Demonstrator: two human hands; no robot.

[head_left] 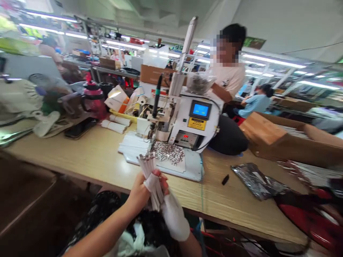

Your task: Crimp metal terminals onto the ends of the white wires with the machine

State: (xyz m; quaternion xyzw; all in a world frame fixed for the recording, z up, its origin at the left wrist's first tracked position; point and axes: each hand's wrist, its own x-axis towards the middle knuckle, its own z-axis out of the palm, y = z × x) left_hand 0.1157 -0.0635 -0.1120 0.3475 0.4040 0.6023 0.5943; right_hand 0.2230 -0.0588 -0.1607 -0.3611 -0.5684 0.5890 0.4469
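My left hand [139,192] and my right hand [167,200] meet low in the middle of the head view, both closed round a bundle of white cords with metal tips [149,170]. The right hand wears a white wrap or glove over palm and wrist, and a white band covers a left finger. The bundle's tips point up toward a white machine [187,121] with a blue screen on the wooden table [88,153]. A heap of small metal pieces [168,151] lies on the machine's base plate just beyond the bundle.
A person in a white shirt sits behind the machine. An open cardboard box [281,137] stands at right, a dark foil bag [257,182] and a small black piece [225,179] near it. White cord bundles [116,125], a red jug [93,98] and clutter fill the left.
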